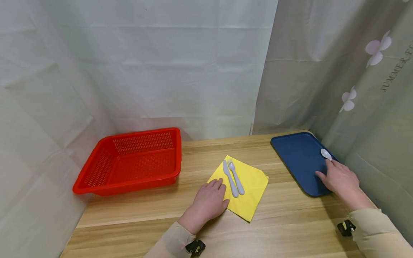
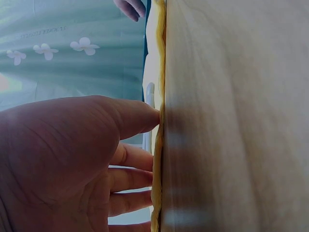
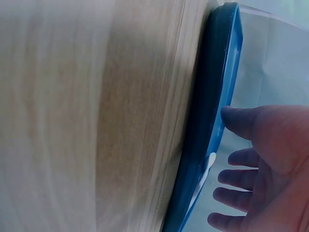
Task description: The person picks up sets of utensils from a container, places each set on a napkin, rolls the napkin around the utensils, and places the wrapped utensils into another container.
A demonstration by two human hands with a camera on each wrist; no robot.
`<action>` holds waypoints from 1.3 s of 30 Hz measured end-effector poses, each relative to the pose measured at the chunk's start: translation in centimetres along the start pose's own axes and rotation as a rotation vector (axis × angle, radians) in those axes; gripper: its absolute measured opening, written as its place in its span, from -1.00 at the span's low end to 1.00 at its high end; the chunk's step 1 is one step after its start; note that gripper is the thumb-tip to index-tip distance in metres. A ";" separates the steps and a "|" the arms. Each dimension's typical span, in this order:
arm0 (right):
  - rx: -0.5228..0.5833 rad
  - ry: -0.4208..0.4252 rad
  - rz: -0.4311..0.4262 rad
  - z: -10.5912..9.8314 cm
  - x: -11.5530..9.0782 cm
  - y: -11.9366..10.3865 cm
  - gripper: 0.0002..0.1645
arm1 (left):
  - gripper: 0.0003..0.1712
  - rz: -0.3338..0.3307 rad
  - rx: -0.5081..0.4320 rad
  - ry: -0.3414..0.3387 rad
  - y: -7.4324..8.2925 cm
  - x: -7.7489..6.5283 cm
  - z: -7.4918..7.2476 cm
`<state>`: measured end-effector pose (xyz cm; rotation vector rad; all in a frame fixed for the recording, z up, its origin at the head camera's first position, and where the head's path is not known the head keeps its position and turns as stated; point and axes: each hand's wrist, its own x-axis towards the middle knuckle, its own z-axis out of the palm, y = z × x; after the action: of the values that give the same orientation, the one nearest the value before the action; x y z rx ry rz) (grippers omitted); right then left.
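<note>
A folded yellow napkin (image 1: 253, 181) lies on the table with a grey knife (image 1: 229, 179) and a grey fork (image 1: 236, 177) side by side on it. My left hand (image 1: 210, 200) rests at the napkin's left edge, its fingertips and thumb on the yellow layers just beside the knife. Over the right side of a blue tray (image 1: 298, 157) is my right hand (image 1: 342, 181), fingers extended and spread. A white spoon (image 1: 326, 154) lies in the tray, its handle partly hidden behind that hand in the head view. In the right wrist view the fingers stand apart from the spoon (image 3: 205, 171).
A red plastic basket (image 1: 145, 161) with slotted sides stands at the back left. The wooden table (image 1: 145, 215) is bordered by a pale curtain (image 1: 167, 71) behind and a greenish curtain with white flowers (image 1: 371, 125) right beside the tray.
</note>
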<state>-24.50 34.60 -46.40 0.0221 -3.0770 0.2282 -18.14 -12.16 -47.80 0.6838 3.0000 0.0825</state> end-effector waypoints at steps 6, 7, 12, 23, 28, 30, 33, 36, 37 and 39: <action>-0.003 -0.016 0.002 0.1 0.2 0.3 -0.12 | -0.35 -0.003 -0.005 -0.003 0.0 0.0 0.0; -0.004 -0.018 0.002 0.1 0.2 0.3 -0.12 | -0.35 -0.003 -0.006 -0.003 0.0 0.0 0.0; -0.003 -0.042 0.014 -0.1 0.3 0.5 -0.11 | -0.35 -0.002 -0.008 -0.001 0.0 0.0 0.0; 0.002 -0.082 0.046 -0.3 0.2 0.7 -0.12 | -0.34 -0.004 -0.009 -0.003 0.0 0.0 -0.1; 0.010 -0.085 0.059 -0.4 0.1 0.6 -0.14 | -0.35 0.000 -0.010 0.004 0.0 0.0 0.0; 0.013 -0.084 0.064 -0.4 0.1 0.6 -0.15 | -0.35 0.002 -0.007 0.007 0.0 0.0 0.0; 0.018 -0.084 0.069 -0.4 0.1 0.7 -0.17 | -0.36 0.003 -0.005 0.011 0.0 0.0 0.0; 0.020 -0.081 0.071 -0.3 0.2 0.8 -0.18 | -0.37 0.002 -0.005 0.013 0.0 0.0 0.0; 0.022 -0.080 0.072 -0.3 0.2 0.9 -0.18 | -0.37 0.002 -0.006 0.013 0.0 0.0 0.0; 0.023 -0.078 0.075 -0.2 0.2 1.0 -0.19 | -0.37 0.001 -0.008 0.013 0.0 0.0 0.0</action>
<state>-24.74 35.58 -46.28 -0.0862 -3.1560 0.2728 -18.15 -12.15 -47.84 0.6860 3.0103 0.0995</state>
